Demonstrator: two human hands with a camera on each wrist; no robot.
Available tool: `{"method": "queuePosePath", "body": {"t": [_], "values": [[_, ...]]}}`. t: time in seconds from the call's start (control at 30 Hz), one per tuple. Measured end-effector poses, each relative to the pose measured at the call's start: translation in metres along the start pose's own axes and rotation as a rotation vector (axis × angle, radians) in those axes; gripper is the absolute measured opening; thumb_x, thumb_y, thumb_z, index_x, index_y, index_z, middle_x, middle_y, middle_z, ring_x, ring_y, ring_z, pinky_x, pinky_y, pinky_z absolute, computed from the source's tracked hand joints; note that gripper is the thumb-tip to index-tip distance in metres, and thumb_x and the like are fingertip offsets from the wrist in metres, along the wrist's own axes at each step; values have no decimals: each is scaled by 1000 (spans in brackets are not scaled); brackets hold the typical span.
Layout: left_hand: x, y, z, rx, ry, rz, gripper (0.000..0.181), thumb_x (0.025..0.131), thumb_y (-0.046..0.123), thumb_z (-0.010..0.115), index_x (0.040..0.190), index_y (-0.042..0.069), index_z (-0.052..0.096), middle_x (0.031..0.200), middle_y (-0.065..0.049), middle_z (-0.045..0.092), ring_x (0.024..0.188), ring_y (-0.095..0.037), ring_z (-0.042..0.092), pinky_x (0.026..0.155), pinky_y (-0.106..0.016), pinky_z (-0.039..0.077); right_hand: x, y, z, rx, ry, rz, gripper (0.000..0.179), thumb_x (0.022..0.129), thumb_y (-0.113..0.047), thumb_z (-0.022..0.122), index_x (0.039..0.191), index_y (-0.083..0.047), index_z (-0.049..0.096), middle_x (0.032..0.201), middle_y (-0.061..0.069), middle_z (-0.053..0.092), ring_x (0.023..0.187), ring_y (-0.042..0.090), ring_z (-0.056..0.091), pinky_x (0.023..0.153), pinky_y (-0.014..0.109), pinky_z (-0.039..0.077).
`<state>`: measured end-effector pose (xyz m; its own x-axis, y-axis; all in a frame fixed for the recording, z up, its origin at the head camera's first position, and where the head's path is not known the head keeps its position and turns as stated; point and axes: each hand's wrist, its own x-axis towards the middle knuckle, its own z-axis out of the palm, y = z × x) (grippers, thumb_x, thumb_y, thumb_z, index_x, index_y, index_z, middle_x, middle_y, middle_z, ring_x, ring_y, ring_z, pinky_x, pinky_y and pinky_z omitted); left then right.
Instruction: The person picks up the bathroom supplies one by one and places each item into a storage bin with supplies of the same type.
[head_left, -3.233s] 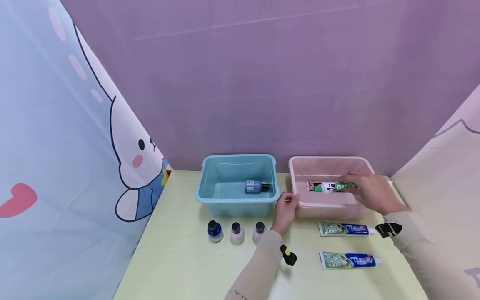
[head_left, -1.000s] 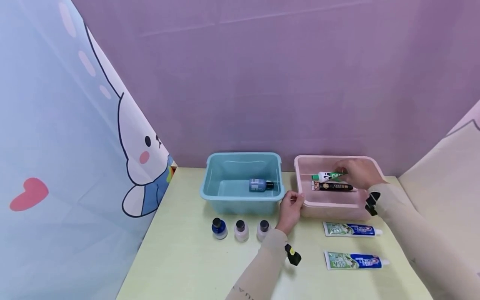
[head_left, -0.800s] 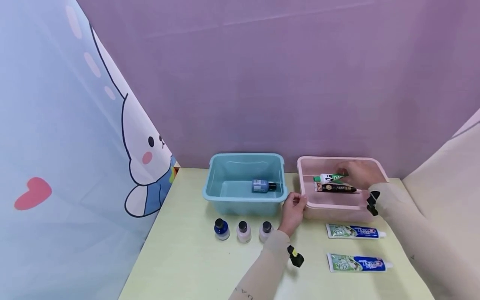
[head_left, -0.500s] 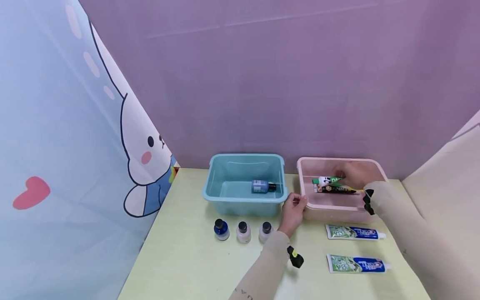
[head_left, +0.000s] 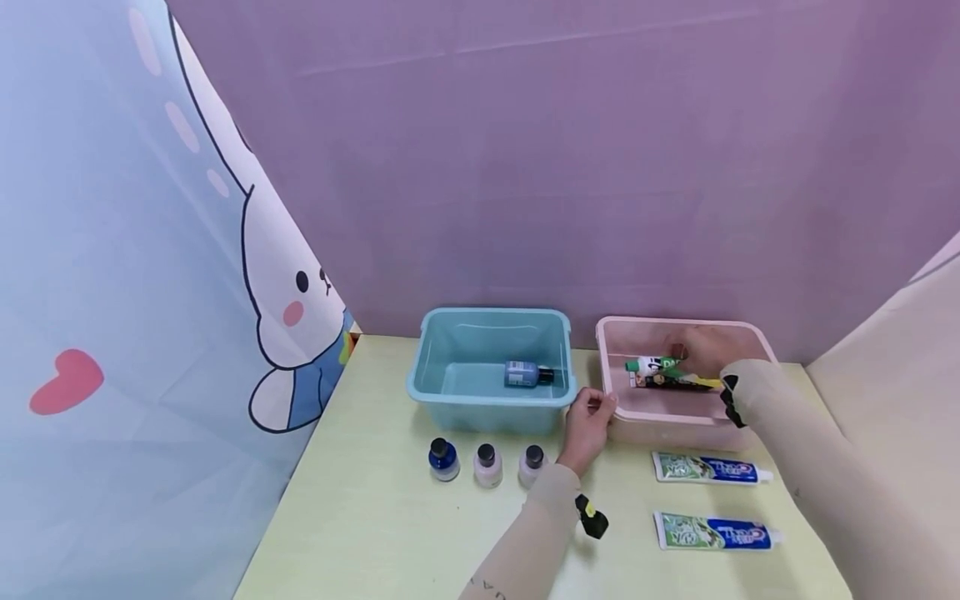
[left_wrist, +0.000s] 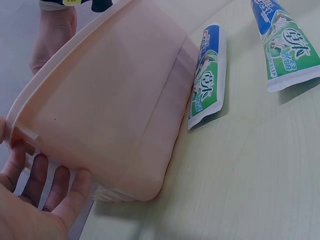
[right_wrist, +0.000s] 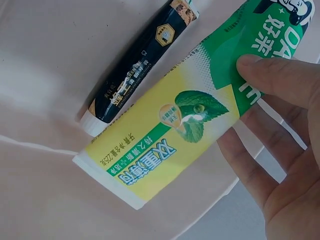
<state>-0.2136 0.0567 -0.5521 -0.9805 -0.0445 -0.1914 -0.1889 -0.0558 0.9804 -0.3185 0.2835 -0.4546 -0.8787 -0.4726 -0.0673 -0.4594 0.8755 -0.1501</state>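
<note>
Inside the pink bin [head_left: 678, 433], my right hand [head_left: 703, 350] pinches a green, white and yellow toothpaste tube [right_wrist: 170, 135] between thumb and fingers. Beneath it, on the bin floor, lies a black toothpaste tube [right_wrist: 137, 65], partly covered by the held tube in the head view. My left hand [head_left: 587, 427] holds the near left corner of the bin, its fingers curled at the rim in the left wrist view. Two blue and green toothpaste tubes, an upper tube [head_left: 708, 468] and a lower tube [head_left: 714, 532], lie on the table in front of the bin.
A light blue bin [head_left: 491, 414] stands left of the pink one, with a blue bottle [head_left: 521, 373] on its side within. In front stand a dark blue bottle [head_left: 443, 461] and two pale pink bottles, one [head_left: 487, 467] in the middle. A purple curtain [head_left: 525, 167] hangs behind.
My right hand has shifted the held tube farther back inside the pink bin, and its yellow end has come into view over the black tube. My left hand stays at the rim.
</note>
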Motion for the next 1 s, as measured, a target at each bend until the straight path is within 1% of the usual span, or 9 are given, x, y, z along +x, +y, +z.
{"method": "queuePosePath", "body": {"t": [0.13, 0.3, 0.43, 0.53, 0.63, 0.8, 0.9, 0.97, 1.0], "values": [[1, -2, 0, 16, 1, -1, 13, 102, 33, 63, 101, 21, 61, 94, 6, 59, 87, -12, 57, 88, -39, 59, 2, -1, -1, 35, -24, -10, 24, 82, 2, 73, 88, -21, 77, 87, -3, 72, 74, 13, 60, 65, 34, 51], [-1, -2, -1, 6, 6, -2, 13, 102, 33, 64, 101, 20, 61, 94, 5, 60, 87, -13, 57, 90, -44, 59, 3, -7, -3, 94, -79, 21, 29, 81, 7, 62, 82, -19, 74, 80, -2, 67, 70, 15, 52, 60, 31, 45], [-3, 0, -1, 3, 7, -11, 13, 101, 33, 64, 101, 20, 61, 95, 5, 60, 88, -13, 57, 92, -45, 58, 3, -11, -3, 174, -104, 69, 32, 82, 9, 60, 91, -16, 77, 91, 3, 71, 77, 19, 55, 65, 33, 48], [-4, 2, -1, -2, 8, -12, 13, 101, 33, 64, 101, 20, 61, 94, 5, 59, 88, -13, 57, 92, -45, 58, 5, -9, 1, 210, -83, 57, 33, 79, 11, 61, 93, -13, 78, 94, 6, 73, 78, 20, 56, 65, 33, 49], [-4, 2, -1, -5, 11, -5, 14, 101, 32, 65, 100, 19, 61, 94, 4, 59, 87, -13, 57, 92, -46, 58, 12, 0, 12, 175, -50, -5, 33, 75, 13, 62, 87, -15, 77, 85, 2, 71, 73, 17, 54, 62, 30, 45], [-5, 3, 0, -2, 8, 14, 16, 101, 32, 65, 101, 16, 61, 94, 3, 59, 86, -13, 57, 90, -46, 59, 21, 15, 24, 109, -34, -85, 32, 71, 11, 65, 85, -17, 76, 81, -4, 71, 72, 14, 56, 64, 30, 49], [-6, 3, -1, 5, 0, 12, 15, 101, 33, 64, 100, 18, 61, 94, 5, 59, 86, -12, 56, 90, -44, 59, 20, 14, 23, 104, -37, -84, 31, 72, 11, 66, 86, -14, 76, 83, -2, 71, 72, 14, 55, 63, 29, 48], [-7, 3, -1, 10, -4, 12, 15, 102, 33, 64, 100, 18, 61, 93, 6, 59, 86, -11, 56, 89, -42, 59, 17, 11, 22, 116, -35, -59, 31, 72, 12, 64, 85, -14, 75, 83, -1, 71, 70, 13, 54, 61, 27, 46], [-7, 3, 0, 11, -4, 13, 15, 102, 32, 64, 100, 18, 61, 93, 6, 59, 86, -11, 56, 88, -41, 59, 14, 7, 19, 155, -47, -25, 27, 75, 10, 63, 83, -12, 74, 80, -1, 68, 68, 13, 52, 59, 27, 44]]}}
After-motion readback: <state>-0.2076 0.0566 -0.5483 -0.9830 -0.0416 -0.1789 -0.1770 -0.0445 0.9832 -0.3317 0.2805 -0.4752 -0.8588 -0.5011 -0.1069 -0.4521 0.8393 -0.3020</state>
